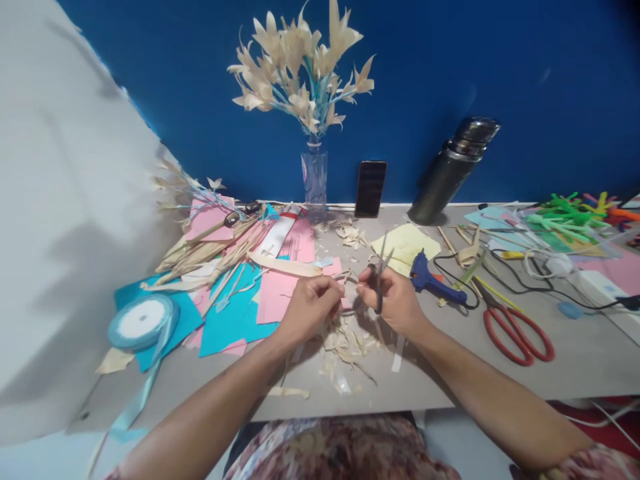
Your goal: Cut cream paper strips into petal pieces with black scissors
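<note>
My right hand (397, 303) has its fingers around a small pair of scissors (381, 263) with dark handles, the blades pointing up and a little apart. Across from it, my left hand (313, 303) is closed in a pinch. A thin pale strip seems to run from its fingertips toward the right hand, but its kind is too small to tell. Cut scraps of dried husk (350, 343) lie on the table below both hands. Left of the scissors, a longer pale husk strip (285, 265) rests on pink paper (273, 300) near my left hand.
A blue glue gun (435, 280) and red-handled scissors (517, 327) lie right. Ribbon (143, 321) sits left on teal paper (235, 327). Behind stand a bottle (314, 177) of husk flowers (300, 67), a phone (371, 190) and a dark flask (453, 175). Cords (525, 287) cross the right side.
</note>
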The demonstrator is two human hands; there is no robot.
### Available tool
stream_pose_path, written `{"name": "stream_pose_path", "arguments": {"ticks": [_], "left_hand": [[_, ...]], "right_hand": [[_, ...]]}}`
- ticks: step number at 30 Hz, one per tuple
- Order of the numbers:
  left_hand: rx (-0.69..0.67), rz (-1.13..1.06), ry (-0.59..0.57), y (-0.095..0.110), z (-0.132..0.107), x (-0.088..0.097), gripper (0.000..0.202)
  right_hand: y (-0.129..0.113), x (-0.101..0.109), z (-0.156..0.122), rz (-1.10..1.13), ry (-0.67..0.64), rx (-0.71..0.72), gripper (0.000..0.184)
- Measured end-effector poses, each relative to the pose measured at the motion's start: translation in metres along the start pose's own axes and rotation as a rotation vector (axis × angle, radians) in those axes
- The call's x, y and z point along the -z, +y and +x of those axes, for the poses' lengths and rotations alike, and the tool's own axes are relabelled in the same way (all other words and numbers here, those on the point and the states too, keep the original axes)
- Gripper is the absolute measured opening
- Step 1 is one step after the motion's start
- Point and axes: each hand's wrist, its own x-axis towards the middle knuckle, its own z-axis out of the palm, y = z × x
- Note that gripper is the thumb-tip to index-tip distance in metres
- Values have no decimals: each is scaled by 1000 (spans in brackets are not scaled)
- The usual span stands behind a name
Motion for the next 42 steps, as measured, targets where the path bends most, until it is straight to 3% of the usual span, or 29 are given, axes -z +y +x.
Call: {"name": "stream_pose_path", "arguments": {"ticks": [3, 5, 9, 12, 14, 17, 20, 22, 25, 29, 32, 37, 42], "left_hand": [[93, -175, 16, -3, 4, 2, 40], [253, -313, -65, -4, 7, 4, 52], [580, -595, -361, -5, 10, 6, 48], [542, -689, -398, -4, 8, 5, 24], [413, -659, -324, -3, 6, 4, 18], [239, -503, -185, -1, 2, 2, 20], [163, -352, -131, 2, -1, 2, 22], [149, -294, -144, 4, -2, 1, 23], [165, -337, -184, 4, -2, 2, 26], [171, -592, -238, 2, -1, -1, 32], [172, -648, -245, -1, -1, -8, 35], [197, -728, -193, -10, 2, -12, 24], [158, -594, -149, -12, 3, -6, 21]], "right_hand": [[0, 2, -2, -209, 193, 249, 9], [1, 5, -3, -283, 225, 420, 9], [5, 8, -4, -316, 105, 676, 17], [6, 8, -4, -321, 1, 746, 21], [4, 7, -3, -283, 0, 656, 22], [1, 8, 1, -54, 11, 244, 20], [0, 10, 5, 301, -132, -161, 24], [0, 11, 6, 409, -220, -280, 30], [1, 8, 3, 380, -241, -310, 32], [-1, 1, 0, 325, -31, -196, 26], [-5, -6, -1, 318, 69, -172, 27], [-10, -9, -5, 308, -23, -173, 30], [-6, -6, -4, 289, -115, -152, 29]]}}
